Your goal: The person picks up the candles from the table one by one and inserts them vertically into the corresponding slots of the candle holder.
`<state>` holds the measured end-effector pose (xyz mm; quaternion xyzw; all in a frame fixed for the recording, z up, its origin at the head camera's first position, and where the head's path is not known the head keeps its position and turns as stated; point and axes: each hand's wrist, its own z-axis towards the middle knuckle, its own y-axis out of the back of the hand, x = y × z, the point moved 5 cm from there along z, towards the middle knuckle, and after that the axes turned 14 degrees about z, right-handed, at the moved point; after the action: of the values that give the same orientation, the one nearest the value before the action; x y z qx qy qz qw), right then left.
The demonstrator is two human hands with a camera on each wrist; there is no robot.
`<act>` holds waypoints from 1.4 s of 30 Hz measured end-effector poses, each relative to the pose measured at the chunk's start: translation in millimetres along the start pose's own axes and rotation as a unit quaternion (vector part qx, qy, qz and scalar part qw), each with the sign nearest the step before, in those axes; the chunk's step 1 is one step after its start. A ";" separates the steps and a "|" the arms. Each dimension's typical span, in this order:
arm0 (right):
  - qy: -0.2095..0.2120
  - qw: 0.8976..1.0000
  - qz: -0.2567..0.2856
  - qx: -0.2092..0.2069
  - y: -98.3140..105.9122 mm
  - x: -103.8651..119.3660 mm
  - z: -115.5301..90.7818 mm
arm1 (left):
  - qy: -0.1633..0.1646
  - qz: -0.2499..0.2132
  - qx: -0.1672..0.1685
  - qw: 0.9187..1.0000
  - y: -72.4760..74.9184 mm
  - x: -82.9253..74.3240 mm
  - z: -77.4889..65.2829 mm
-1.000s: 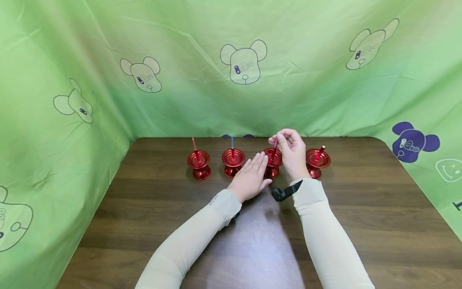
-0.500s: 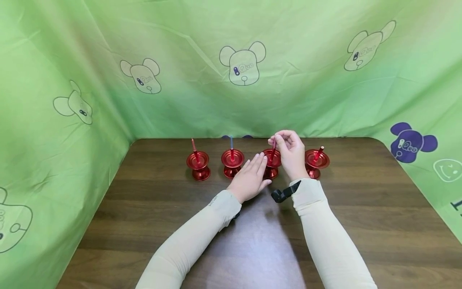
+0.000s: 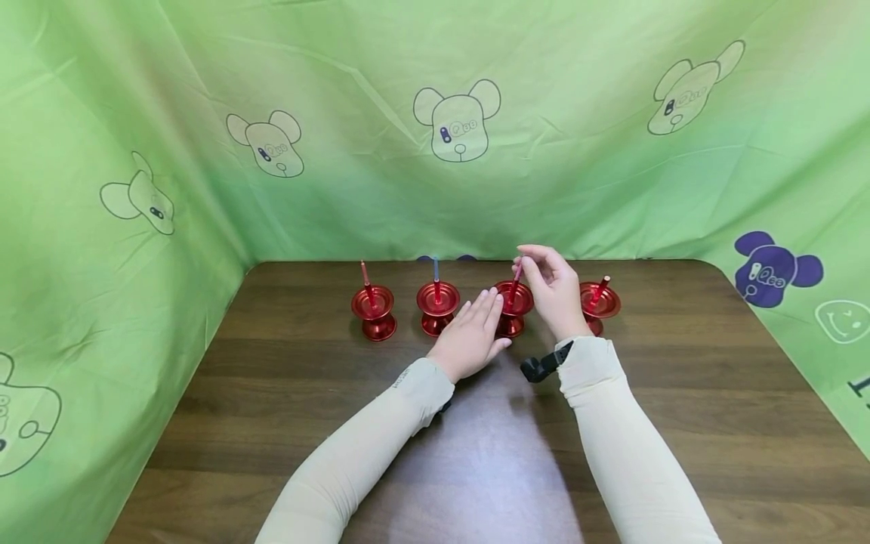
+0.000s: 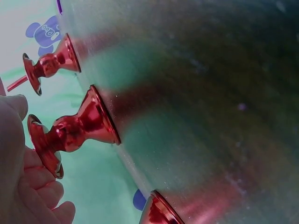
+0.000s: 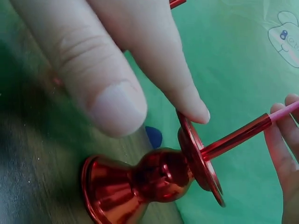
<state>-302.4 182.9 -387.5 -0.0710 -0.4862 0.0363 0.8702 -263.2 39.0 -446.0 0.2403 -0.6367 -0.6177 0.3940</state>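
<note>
Two red metallic candle holders flank the worked one: one with a blue candle (image 3: 436, 270) to its left, one with a short red stem (image 3: 601, 288) to its right. My left hand (image 3: 470, 334) stretches its fingers against the dish rim of the worked candle holder (image 3: 520, 302), whose base stands on the table. In the right wrist view, a straight fingertip (image 5: 198, 112) rests at that rim. A thin pink candle (image 5: 286, 111) rises from this holder's tube (image 5: 238, 136). My right hand (image 3: 553, 293) is at its top, thumb and fingers around it.
Farther left stands another red candle holder (image 3: 372, 304) with a reddish candle (image 3: 365, 273). All the holders form a row near the back of the brown wooden table (image 3: 306, 423). A green curtain (image 3: 353, 204) with printed bear heads hangs behind and at both sides.
My right hand and wrist have shifted slightly right, and the index finger has straightened. The pink candle leans a little more to the right than half a second ago. My left hand stays put.
</note>
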 end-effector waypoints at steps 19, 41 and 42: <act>0.002 0.986 -0.163 0.033 6.7 12.8 2.8 | -0.003 0.005 -0.005 1.000 -0.5 -1.1 1.2; 0.057 0.967 -0.232 0.089 2.4 13.9 4.0 | -0.005 0.012 -0.016 1.000 0.2 -0.9 0.7; 0.057 0.967 -0.232 0.087 2.7 13.9 3.4 | -0.005 0.011 -0.016 1.000 0.3 -1.1 0.8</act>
<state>-298.1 187.7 -374.5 0.1176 -0.4341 -0.1290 0.8838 -263.1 40.4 -445.9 0.2236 -0.6313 -0.6249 0.4012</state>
